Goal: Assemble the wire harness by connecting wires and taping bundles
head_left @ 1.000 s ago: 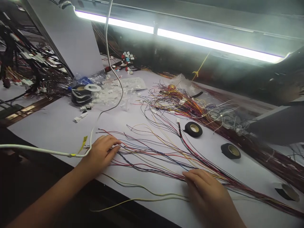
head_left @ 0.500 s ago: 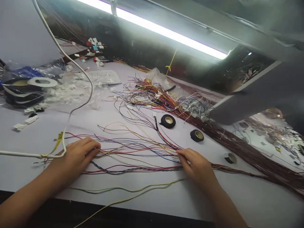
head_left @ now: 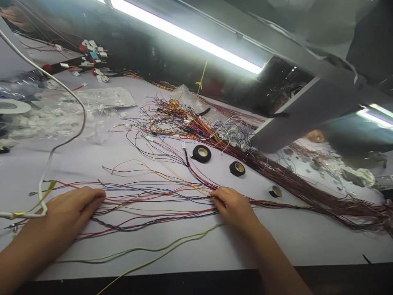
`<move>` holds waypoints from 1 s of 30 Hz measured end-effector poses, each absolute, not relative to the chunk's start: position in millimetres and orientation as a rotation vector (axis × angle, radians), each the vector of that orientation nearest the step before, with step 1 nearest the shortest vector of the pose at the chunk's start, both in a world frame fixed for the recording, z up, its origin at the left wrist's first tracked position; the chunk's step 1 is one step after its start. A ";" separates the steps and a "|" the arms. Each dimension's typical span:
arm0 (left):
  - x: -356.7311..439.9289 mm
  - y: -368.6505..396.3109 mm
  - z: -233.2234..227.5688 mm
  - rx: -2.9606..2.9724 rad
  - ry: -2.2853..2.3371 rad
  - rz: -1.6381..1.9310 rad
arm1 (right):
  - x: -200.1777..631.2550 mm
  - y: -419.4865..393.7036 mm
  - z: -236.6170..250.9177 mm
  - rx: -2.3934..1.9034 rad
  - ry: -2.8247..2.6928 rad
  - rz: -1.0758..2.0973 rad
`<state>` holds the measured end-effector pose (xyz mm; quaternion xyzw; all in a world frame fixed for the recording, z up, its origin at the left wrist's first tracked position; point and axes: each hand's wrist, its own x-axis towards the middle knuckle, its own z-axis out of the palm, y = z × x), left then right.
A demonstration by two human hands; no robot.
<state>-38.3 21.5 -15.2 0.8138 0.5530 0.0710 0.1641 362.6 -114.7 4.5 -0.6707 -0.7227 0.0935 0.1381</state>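
Loose wires (head_left: 159,200) in red, blue, yellow and black run side by side across the white table between my hands. My left hand (head_left: 72,207) lies over their left part, palm down, thumb and fingers closed around some of them. At the right, my right hand (head_left: 235,207) pinches the wires where they gather into a bundle (head_left: 285,205). How many strands each hand holds is hidden. Two yellow-green wires (head_left: 166,248) lie nearer the table's front edge. A white connector (head_left: 184,146) on a dark sleeved lead sits beyond my right hand.
Black tape rolls (head_left: 202,153) (head_left: 237,168) and a smaller roll (head_left: 275,191) lie behind the wires. A thick harness (head_left: 276,176) crosses diagonally at the back right. A white cable (head_left: 82,119) hangs in front at left, near bags of connectors (head_left: 64,119). A grey panel (head_left: 294,114) stands at right.
The view has swung to the right, so the table's contents appear farther left. Both hands stay on the wires, with little visible change in their grip.
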 end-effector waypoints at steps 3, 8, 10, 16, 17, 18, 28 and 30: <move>-41.2 22.5 -21.7 2.368 1.504 0.262 | 356.7 -112.7 0.1 -1.939 -2.116 0.326; -40.6 20.4 -21.3 2.384 1.526 0.255 | 345.5 -110.2 2.2 -1.904 -2.115 0.272; -38.8 19.3 -18.9 2.389 1.561 0.232 | 344.1 -109.8 6.8 -1.884 -2.102 0.280; -34.4 19.6 -16.0 2.430 1.520 0.252 | 340.3 -102.0 14.9 -1.967 -2.035 0.482; -33.7 19.9 -15.6 2.430 1.513 0.255 | 338.1 -98.7 15.1 -1.984 -2.031 0.510; -33.0 20.1 -15.2 2.429 1.510 0.260 | 335.4 -94.9 15.5 -1.991 -2.039 0.527; -34.8 21.2 -16.5 2.439 1.501 0.248 | 313.1 -69.9 26.9 -2.070 -2.240 0.631; -35.5 20.3 -15.5 2.428 1.523 0.231 | 318.2 -74.0 23.5 -2.019 -2.166 0.673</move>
